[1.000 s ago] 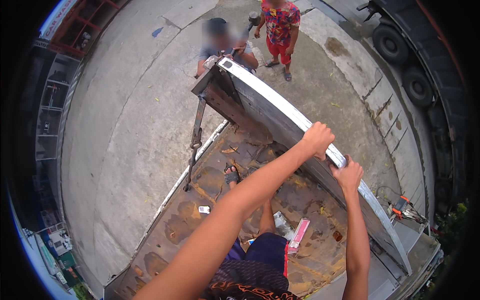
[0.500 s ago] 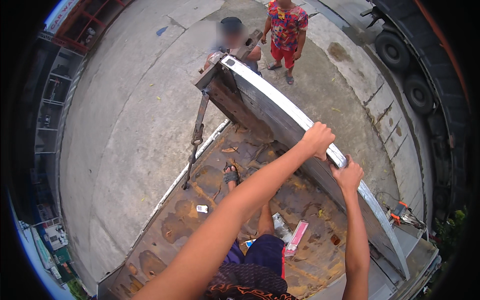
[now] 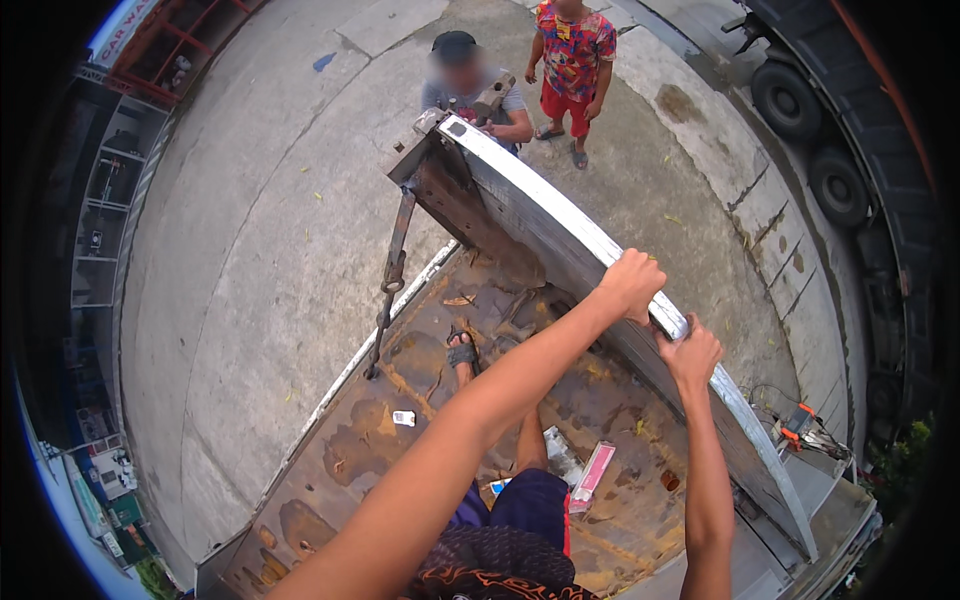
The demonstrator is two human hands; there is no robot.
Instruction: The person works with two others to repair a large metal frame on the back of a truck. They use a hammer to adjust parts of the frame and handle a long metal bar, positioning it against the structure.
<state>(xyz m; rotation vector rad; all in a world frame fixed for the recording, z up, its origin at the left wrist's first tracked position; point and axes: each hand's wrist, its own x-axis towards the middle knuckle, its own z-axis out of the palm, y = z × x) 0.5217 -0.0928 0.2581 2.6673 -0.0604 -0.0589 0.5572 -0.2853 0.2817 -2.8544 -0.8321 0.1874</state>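
With my left hand (image 3: 632, 284) I grip the white top edge of an upright metal panel (image 3: 545, 195), like the gate of a truck bed. My right hand (image 3: 692, 354) is wrapped over the same edge, a little nearer. The fingertips of both hands are partly hidden behind the rim. At the panel's far end is a rusty bracket (image 3: 425, 172). A worn metal rod (image 3: 394, 275) runs down from it to the bed's left edge. My sandalled foot (image 3: 461, 350) stands on the rusty metal floor (image 3: 370, 440).
Beyond the panel's far end, a person in a cap (image 3: 470, 95) holds a heavy metal piece. Another person in a colourful shirt (image 3: 577, 50) stands behind. On the bed lie a pink box (image 3: 594, 472) and a white card-like thing (image 3: 404, 418). An orange-marked tool (image 3: 798, 422) rests at right.
The person in the cap has drawn back from the panel's end, and the metal piece in hand has come down. The panel and my hands have shifted very slightly.
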